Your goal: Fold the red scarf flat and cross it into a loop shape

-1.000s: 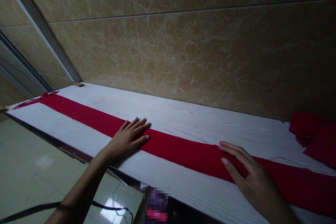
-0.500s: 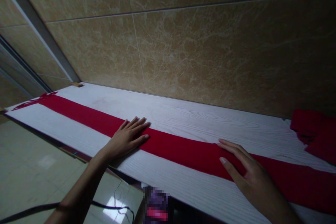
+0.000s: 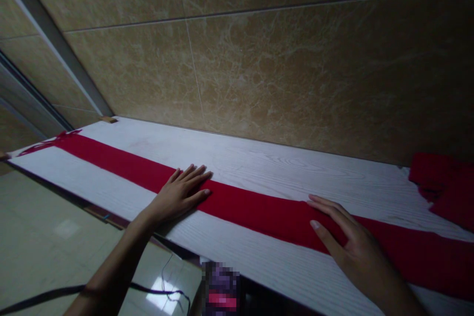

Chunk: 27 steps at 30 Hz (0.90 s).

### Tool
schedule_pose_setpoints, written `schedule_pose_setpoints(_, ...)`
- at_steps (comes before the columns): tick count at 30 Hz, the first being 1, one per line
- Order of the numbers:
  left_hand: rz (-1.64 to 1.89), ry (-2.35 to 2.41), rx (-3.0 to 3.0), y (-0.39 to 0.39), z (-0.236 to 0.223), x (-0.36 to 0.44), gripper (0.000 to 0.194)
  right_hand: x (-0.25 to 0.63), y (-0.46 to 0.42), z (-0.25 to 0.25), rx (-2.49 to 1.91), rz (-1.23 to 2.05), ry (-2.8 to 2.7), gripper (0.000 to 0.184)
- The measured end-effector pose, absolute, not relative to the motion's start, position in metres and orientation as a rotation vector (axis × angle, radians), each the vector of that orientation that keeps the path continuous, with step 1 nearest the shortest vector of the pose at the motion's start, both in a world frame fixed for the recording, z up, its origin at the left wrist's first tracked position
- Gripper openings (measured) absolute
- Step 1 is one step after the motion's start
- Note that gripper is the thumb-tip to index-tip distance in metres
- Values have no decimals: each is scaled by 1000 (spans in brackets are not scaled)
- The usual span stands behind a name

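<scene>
A long red strip of cloth (image 3: 255, 210) lies flat along a white wood-grain table (image 3: 266, 170), running from the far left end to the right edge of view. My left hand (image 3: 181, 192) rests palm down on the strip, fingers stretched out and close together. My right hand (image 3: 346, 239) also lies flat on the strip further right, fingers extended toward the left. Neither hand holds anything. The strip's far left end (image 3: 48, 142) looks frayed.
A pile of red cloth (image 3: 444, 185) sits at the back right of the table. A brown marble-tiled wall (image 3: 259, 59) stands right behind the table. A tiled floor (image 3: 44, 237) and a dark cable (image 3: 163, 294) lie below the near edge.
Almost nothing differs: both hands stay flat on the red strip, and the right hand has shifted only very slightly.
</scene>
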<state>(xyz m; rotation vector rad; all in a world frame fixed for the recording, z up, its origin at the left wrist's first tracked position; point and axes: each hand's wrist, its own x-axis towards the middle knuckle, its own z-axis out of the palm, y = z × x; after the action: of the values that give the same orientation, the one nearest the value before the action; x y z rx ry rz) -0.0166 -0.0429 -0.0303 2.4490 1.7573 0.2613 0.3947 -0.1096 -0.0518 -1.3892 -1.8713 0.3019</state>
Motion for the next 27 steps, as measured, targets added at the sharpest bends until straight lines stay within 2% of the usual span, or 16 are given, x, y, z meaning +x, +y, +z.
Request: schedule_pose_setpoints(27,210,1771,2385,-45,-28,-14,78,397,-110,-55,-1395,302,-1917,34)
